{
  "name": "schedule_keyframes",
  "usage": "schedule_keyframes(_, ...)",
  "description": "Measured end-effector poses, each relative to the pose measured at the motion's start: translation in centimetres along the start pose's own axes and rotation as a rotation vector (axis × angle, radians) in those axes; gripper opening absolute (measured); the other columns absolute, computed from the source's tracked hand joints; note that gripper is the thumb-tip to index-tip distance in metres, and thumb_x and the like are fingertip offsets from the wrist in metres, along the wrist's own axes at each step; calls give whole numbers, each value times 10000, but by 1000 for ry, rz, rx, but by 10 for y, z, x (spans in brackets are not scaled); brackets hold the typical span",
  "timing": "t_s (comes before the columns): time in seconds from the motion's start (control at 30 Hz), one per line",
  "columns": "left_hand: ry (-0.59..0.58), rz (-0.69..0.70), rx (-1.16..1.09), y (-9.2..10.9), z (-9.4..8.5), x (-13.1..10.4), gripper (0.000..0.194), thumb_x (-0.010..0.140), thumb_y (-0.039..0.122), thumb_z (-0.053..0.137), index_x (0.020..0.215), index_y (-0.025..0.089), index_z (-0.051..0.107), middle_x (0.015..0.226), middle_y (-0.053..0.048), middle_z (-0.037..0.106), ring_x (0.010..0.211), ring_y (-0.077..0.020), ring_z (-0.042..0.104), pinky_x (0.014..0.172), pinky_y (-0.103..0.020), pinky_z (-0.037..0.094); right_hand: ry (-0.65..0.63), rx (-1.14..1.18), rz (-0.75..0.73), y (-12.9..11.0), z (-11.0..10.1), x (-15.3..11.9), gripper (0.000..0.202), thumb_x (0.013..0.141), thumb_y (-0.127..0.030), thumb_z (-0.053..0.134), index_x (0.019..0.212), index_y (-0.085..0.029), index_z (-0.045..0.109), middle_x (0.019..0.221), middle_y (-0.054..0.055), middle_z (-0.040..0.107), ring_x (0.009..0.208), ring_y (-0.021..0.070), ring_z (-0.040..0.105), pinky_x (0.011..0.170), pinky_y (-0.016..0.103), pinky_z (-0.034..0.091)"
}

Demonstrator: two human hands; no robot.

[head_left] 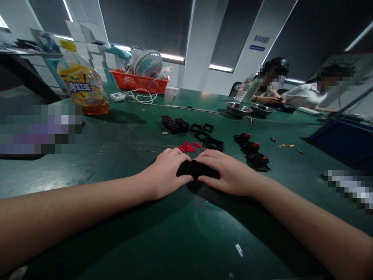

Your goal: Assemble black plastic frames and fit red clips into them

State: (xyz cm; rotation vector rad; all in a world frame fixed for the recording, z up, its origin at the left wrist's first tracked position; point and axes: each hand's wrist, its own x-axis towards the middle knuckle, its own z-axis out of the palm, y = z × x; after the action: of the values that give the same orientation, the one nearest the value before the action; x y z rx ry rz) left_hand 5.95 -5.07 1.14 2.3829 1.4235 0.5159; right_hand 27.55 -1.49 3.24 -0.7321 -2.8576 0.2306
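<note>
Between my hands is a black plastic part (196, 170), dark and partly covered by my fingers. My left hand (170, 171) grips its left end, thumb in front and fingers behind. Around the right end my right hand (225, 171) is closed the same way. Just beyond my fingers lie small red plastic pieces (188, 147). Black square frames (202, 135) and a larger black frame (214, 144) rest behind them. A cluster of black block-like parts (175, 124) sits farther back. To the right stands a row of black parts with red tips (251, 147).
A drink bottle (84, 83) stands at the left, near a red basket (140, 81) holding a fan (148, 63) and a white cable (142, 96). Metal bowls (239, 110) are at the back right, by two seated people. A blue bin (344, 138) stands at the right.
</note>
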Motion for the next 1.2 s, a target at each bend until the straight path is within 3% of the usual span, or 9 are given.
schedule_keyframes(1.2, 4, -8, 4, 0, 0, 0, 365, 839, 300, 696, 1164, 143, 643, 1192, -114, 624, 1167, -307, 518, 1037, -460, 420, 5, 13, 1, -1, -2, 0, 325, 905, -291, 598, 1177, -117, 633, 1157, 154, 646, 1064, 263, 615, 929, 413, 520)
